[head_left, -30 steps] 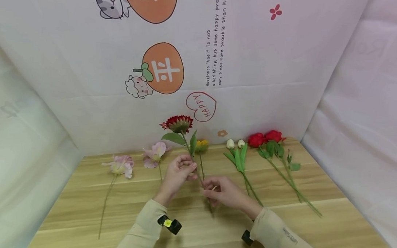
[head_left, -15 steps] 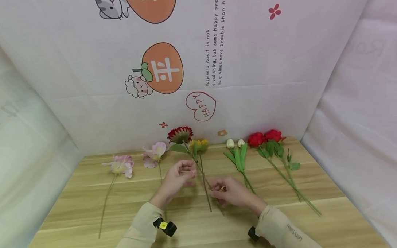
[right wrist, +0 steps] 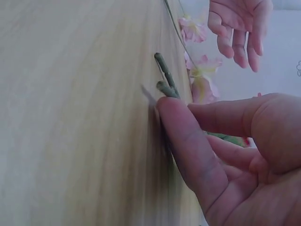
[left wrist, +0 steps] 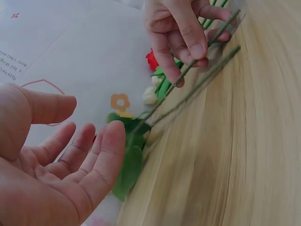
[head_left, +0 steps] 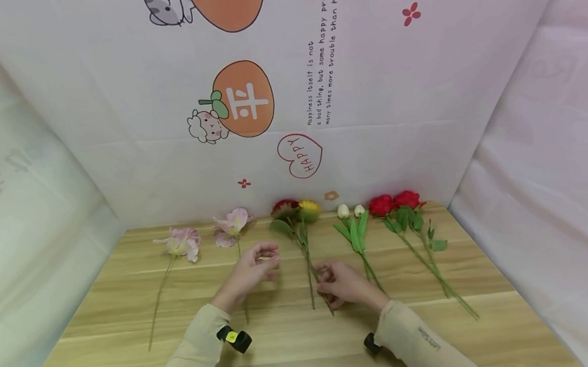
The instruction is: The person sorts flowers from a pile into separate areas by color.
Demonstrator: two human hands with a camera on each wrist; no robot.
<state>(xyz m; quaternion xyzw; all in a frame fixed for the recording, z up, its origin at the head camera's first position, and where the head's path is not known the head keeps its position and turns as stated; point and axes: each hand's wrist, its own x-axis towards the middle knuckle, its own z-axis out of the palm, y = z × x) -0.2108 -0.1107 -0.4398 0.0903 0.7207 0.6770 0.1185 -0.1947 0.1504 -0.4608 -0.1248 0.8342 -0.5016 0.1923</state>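
Note:
A dark red daisy-like flower (head_left: 285, 209) with green leaves lies at the back of the table, its head beside that of a yellow flower (head_left: 308, 210). Their two stems cross on the wood. My right hand (head_left: 343, 283) pinches the red flower's stem low down, between thumb and index finger; the left wrist view shows this stem (left wrist: 188, 67) at the fingertips. Left of the stems, my left hand (head_left: 250, 268) hovers with loosely bent fingers and holds nothing. In the left wrist view its palm is bare.
Two pink flowers, one at the far left (head_left: 181, 242) and one nearer (head_left: 233, 223), lie left of the red one. To the right are white tulips (head_left: 343, 211) and red roses (head_left: 382, 204). A white printed cloth (head_left: 201, 176) stands behind the wooden table (head_left: 290, 351).
The red flower has come down from upright onto the table beside the yellow one. My left hand has let go of its stem and moved left; the right hand has shifted slightly right.

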